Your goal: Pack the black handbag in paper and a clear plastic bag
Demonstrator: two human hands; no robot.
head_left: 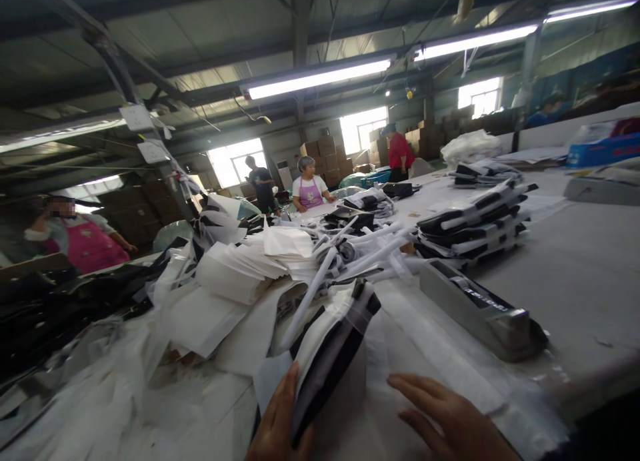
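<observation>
A folded black-and-white cloth bundle (333, 344) stands tilted on the table in front of me, a clear band around its far end. My left hand (280, 414) grips its near left side, fingers along the edge and thumb at the bottom. To the right of the bundle, my right hand (445, 414) is apart from it, fingers stretched out and nothing in them. Beyond that hand sits a grey tape dispenser (480, 311). Similar folded bundles (470, 224) are piled behind the dispenser.
White paper sheets (235, 274) and plastic film spread over the left of the table (575, 274). White rolled tubes (310, 301) lie beyond the bundle. Dark cloth (75, 321) is heaped at far left. A blue box (603, 151) stands far right. Several people work beyond the table.
</observation>
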